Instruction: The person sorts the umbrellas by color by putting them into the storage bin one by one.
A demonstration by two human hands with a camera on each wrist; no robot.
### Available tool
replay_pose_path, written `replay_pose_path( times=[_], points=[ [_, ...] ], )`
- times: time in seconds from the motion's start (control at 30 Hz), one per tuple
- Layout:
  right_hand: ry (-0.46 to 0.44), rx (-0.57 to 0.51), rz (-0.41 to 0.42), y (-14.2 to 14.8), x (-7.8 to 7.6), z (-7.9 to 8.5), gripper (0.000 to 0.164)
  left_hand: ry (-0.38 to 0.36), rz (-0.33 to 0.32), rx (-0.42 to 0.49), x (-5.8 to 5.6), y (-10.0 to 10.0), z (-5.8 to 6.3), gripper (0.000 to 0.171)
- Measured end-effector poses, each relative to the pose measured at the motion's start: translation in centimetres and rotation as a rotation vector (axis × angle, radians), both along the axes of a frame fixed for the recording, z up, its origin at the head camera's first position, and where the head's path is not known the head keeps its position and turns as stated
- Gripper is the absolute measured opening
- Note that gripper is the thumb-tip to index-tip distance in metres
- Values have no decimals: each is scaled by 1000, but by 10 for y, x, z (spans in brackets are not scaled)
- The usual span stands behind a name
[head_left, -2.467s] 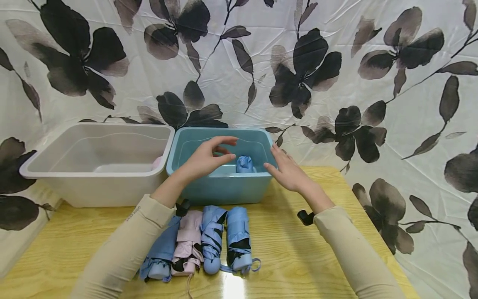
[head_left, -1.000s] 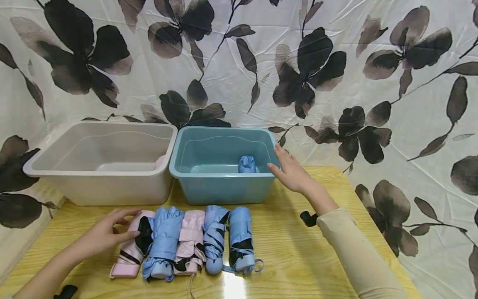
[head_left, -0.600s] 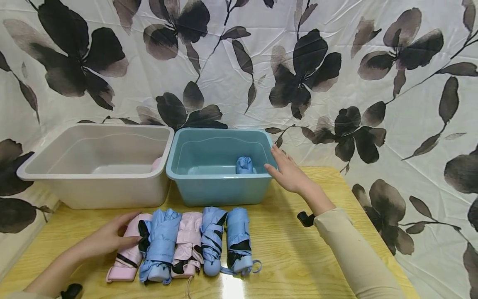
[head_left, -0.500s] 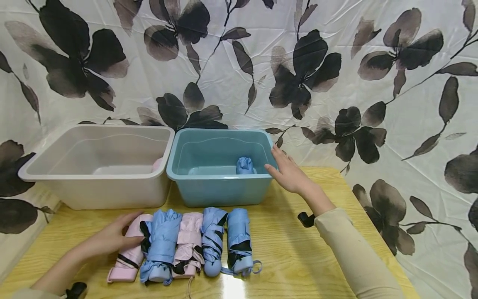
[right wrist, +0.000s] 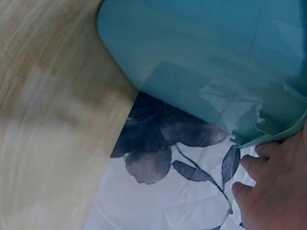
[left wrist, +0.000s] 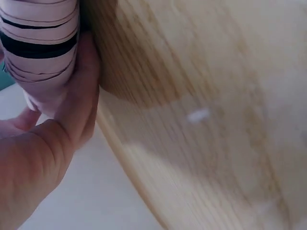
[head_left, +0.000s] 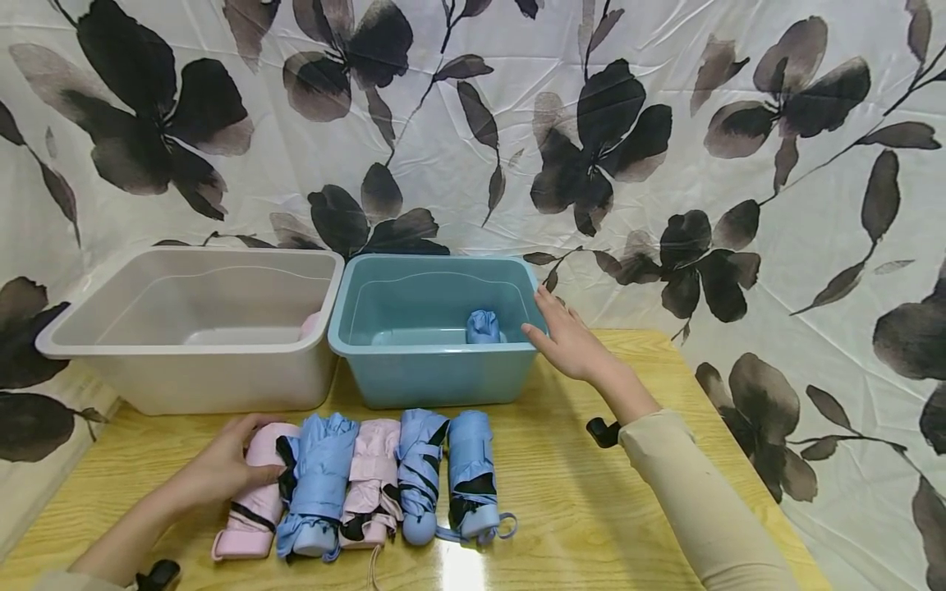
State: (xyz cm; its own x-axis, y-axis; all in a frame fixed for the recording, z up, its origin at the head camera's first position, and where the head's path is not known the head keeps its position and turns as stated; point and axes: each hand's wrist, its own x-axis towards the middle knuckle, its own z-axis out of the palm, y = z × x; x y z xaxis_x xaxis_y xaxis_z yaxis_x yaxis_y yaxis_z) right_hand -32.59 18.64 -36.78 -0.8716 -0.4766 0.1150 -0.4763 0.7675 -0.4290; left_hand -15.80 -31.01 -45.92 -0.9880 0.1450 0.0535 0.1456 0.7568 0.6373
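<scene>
My left hand (head_left: 222, 469) is around the upper part of the leftmost folded pink umbrella (head_left: 254, 509), thumb on its right side and fingers on its left. The left wrist view shows the fingers curled against the wrapped pink umbrella (left wrist: 41, 52) with its black band. To its right lie a blue umbrella (head_left: 321, 476), another pink umbrella (head_left: 374, 472) and two more blue ones in a row. My right hand (head_left: 572, 341) rests with straight fingers on the right rim of the blue bin (head_left: 436, 377); the right wrist view shows its fingertips (right wrist: 254, 165) at the rim.
A grey-white bin (head_left: 199, 377) stands left of the blue one, with a bit of something pink (head_left: 310, 324) inside. One blue umbrella (head_left: 484, 327) is in the blue bin. The wooden table (head_left: 591, 492) ends at a floral cloth (head_left: 473, 123) behind.
My left hand has come from over the blue bin down to the leftmost pink umbrella and closed around it. The right hand has stayed at the bin rim.
</scene>
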Motion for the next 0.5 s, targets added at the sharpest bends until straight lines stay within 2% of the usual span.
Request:
replay_pose_path(
  times=[0.17,0.3,0.5],
  points=[
    [0,-5,0,0,-1,-1,76,-12,55,11,2,-4,-1,80],
    [-4,-10,0,-1,-1,0,76,-8,94,45,9,-10,-1,84],
    [-4,-12,1,-1,0,0,76,10,133,136,19,-19,7,80]
  ],
)
